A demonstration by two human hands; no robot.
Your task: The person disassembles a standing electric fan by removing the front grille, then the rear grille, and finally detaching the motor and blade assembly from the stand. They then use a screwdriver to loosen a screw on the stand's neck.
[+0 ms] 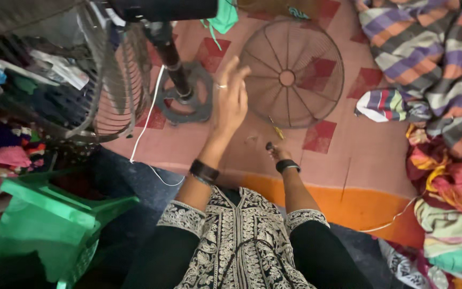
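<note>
Pink checked bedding [348,155] fills the middle of the frame, where your left hand [230,99] hovers open with fingers spread between the fan base [188,101] and the loose round fan grille [291,74], while your right hand [277,152], lower centre, is closed on a small screwdriver [276,131].

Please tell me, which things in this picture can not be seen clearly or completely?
- Right hand, head view: foreshortened, its grip on the yellow-handled tool unclear.
- Fan head: cut by the top edge.
- Fan base: partly behind the pole.
- Left hand: open, slightly blurred.
</note>
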